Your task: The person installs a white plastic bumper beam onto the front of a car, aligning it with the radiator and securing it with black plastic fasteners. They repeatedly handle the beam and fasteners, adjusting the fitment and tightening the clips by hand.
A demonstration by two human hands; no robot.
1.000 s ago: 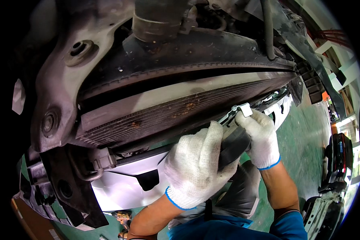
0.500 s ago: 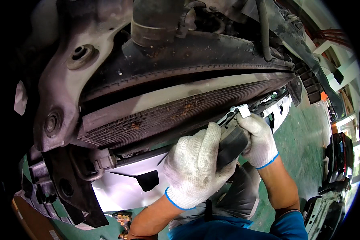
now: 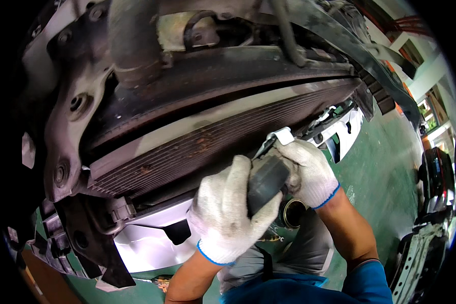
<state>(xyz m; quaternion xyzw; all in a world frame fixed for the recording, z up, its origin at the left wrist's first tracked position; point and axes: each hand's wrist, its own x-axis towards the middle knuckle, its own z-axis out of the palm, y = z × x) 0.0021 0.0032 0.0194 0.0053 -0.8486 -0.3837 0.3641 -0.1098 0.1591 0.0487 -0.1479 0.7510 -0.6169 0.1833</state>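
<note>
A dark, curved car part [image 3: 265,183] with a silver bracket [image 3: 281,136] at its top sits between my hands, below the finned radiator [image 3: 223,129]. My left hand [image 3: 227,205], in a white knit glove with a blue cuff, is closed around the part's left side. My right hand [image 3: 306,169], gloved likewise, grips its right side near the bracket; some of its fingertips are hidden behind it. Just beneath them a round item with a shiny rim [image 3: 292,215] shows; whether it joins the held part, I cannot tell.
The car's metal frame [image 3: 71,137] and hoses [image 3: 289,35] surround the radiator. A white bumper panel [image 3: 147,245] hangs below it. Detached car parts [image 3: 433,180] stand at the right over a green floor [image 3: 370,167]. A power tool [image 3: 162,281] lies at the bottom, beside a cardboard piece [image 3: 43,273].
The whole view has tilted and shifted. My hands and the held part appear farther left, both still gripping. The round shiny-rimmed item has come into view below them.
</note>
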